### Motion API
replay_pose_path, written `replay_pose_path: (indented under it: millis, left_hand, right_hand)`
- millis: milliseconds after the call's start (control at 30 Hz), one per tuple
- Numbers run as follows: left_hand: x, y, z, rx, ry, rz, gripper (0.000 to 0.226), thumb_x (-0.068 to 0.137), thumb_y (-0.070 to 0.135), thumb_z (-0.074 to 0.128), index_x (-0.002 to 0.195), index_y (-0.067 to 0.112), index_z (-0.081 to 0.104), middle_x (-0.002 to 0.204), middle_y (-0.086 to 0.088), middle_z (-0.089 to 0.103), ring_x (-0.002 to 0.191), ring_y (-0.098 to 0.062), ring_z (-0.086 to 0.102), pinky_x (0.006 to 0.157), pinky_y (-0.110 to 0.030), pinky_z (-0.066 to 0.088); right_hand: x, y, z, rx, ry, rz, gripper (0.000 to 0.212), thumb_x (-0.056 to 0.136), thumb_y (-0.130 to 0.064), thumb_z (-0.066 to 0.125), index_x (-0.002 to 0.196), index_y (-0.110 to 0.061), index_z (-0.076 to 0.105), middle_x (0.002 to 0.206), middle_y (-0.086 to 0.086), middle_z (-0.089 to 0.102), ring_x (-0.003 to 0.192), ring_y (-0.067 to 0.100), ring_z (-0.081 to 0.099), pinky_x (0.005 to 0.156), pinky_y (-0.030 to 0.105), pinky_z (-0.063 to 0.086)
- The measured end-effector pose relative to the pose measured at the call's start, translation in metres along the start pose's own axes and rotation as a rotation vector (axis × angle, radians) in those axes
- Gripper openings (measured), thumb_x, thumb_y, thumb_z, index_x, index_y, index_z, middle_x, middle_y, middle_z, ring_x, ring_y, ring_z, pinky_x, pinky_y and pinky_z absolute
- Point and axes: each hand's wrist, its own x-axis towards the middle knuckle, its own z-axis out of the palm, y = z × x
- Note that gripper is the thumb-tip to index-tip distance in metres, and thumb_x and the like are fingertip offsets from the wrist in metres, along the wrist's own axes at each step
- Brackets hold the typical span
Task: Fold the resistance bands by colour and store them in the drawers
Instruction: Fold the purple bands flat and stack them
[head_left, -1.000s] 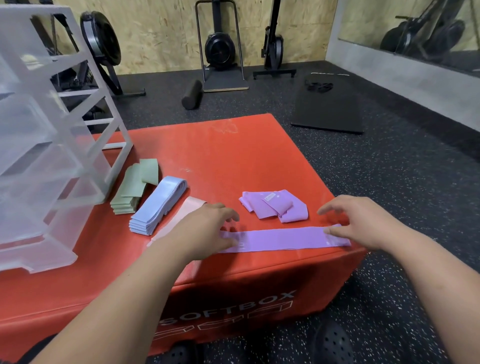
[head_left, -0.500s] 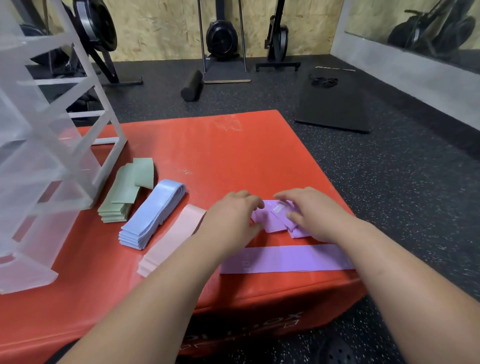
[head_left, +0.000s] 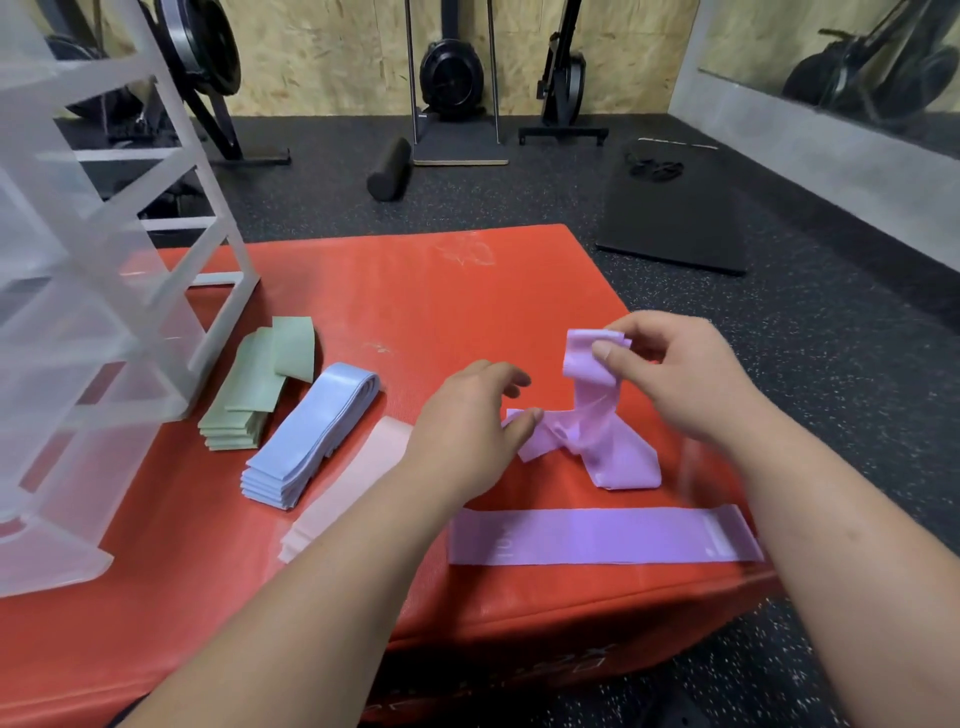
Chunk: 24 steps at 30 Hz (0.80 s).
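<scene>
Drawers are standing at the box's left edge, beside green, blue and pink bands. The left hand, loosely curled, is touching a crumpled purple band mid-box with its thumb. The right hand is pinching that band's raised end. A flat band is lying along the near edge.

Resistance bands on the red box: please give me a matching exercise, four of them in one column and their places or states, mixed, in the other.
1 green bands
2 blue bands
3 flat purple band
4 crumpled purple band

A one end pinched by the right hand
B nearest the drawer unit
C along the box near edge
D between green bands and pink bands

Pairs: 1-B, 2-D, 3-C, 4-A
</scene>
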Motion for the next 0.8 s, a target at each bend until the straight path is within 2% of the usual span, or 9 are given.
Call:
replay_pose_path:
  millis: [67,167,267,333,400,500,633,800]
  left_hand:
    - [0.0,0.005,-0.003,-0.067,0.051,-0.004,0.033,0.094,0.039,0.074,0.125,0.029,0.068,0.111,0.012,0.068,0.094,-0.011,0.065,0.087,-0.037,0.054]
    - [0.001,0.014,-0.01,-0.214,0.127,-0.017,0.034,0.094,0.035,0.076,0.126,0.028,0.069,0.112,0.015,0.069,0.094,-0.004,0.066,0.085,-0.028,0.053]
    - [0.003,0.022,-0.014,-0.317,0.187,-0.024,0.032,0.095,0.034,0.076,0.126,0.03,0.069,0.108,0.016,0.071,0.094,-0.005,0.068,0.081,-0.023,0.052]
    - [0.003,0.027,-0.014,-0.378,0.181,-0.061,0.028,0.095,0.033,0.077,0.123,0.03,0.071,0.101,0.017,0.074,0.091,-0.005,0.069,0.076,-0.02,0.051]
    - [0.004,0.03,-0.012,-0.442,0.138,-0.103,0.026,0.096,0.031,0.077,0.121,0.027,0.073,0.096,0.017,0.075,0.088,-0.004,0.07,0.073,-0.016,0.049]
    - [0.004,0.031,-0.011,-0.487,0.068,-0.115,0.03,0.095,0.029,0.078,0.124,0.025,0.072,0.098,0.018,0.076,0.09,0.001,0.07,0.075,-0.012,0.048]
    - [0.005,0.031,-0.011,-0.514,0.043,-0.111,0.035,0.094,0.025,0.079,0.127,0.024,0.069,0.104,0.016,0.076,0.094,0.0,0.07,0.076,-0.011,0.048]
    - [0.003,0.029,-0.012,-0.428,0.08,0.017,0.049,0.088,0.016,0.082,0.13,0.034,0.062,0.109,0.016,0.07,0.096,-0.01,0.066,0.079,-0.022,0.051]
  right_hand:
    - [-0.002,-0.009,0.0,0.158,0.072,0.017,0.005,0.097,-0.024,0.074,0.098,-0.026,0.078,0.088,0.006,0.077,0.08,0.028,0.069,0.083,0.052,0.06]
    - [-0.005,-0.024,-0.002,0.398,0.171,0.06,0.01,0.097,-0.014,0.073,0.101,-0.021,0.078,0.088,0.013,0.077,0.08,0.019,0.067,0.086,0.054,0.062]
    - [-0.006,-0.023,-0.001,0.38,0.194,0.125,0.013,0.092,-0.009,0.076,0.099,-0.019,0.078,0.088,0.019,0.076,0.076,0.02,0.066,0.083,0.055,0.062]
    - [-0.008,-0.018,0.004,0.362,0.153,0.205,0.006,0.092,-0.014,0.078,0.098,-0.016,0.077,0.09,0.026,0.073,0.075,0.02,0.065,0.083,0.061,0.062]
    - [-0.012,-0.013,0.01,0.357,0.105,0.278,0.008,0.094,-0.022,0.078,0.096,-0.014,0.078,0.086,0.024,0.073,0.076,0.021,0.064,0.084,0.064,0.06]
    - [-0.017,-0.015,0.017,0.396,0.018,0.317,0.014,0.097,-0.027,0.074,0.096,-0.014,0.079,0.088,0.017,0.077,0.081,0.021,0.07,0.086,0.056,0.063]
    - [-0.018,-0.021,0.02,0.457,-0.005,0.323,0.021,0.099,-0.03,0.072,0.093,-0.01,0.08,0.096,0.022,0.076,0.084,0.021,0.072,0.081,0.043,0.066]
    - [-0.015,-0.02,0.022,0.427,-0.023,0.37,0.043,0.099,-0.042,0.069,0.087,-0.001,0.075,0.078,0.012,0.066,0.075,0.019,0.066,0.072,0.038,0.065]
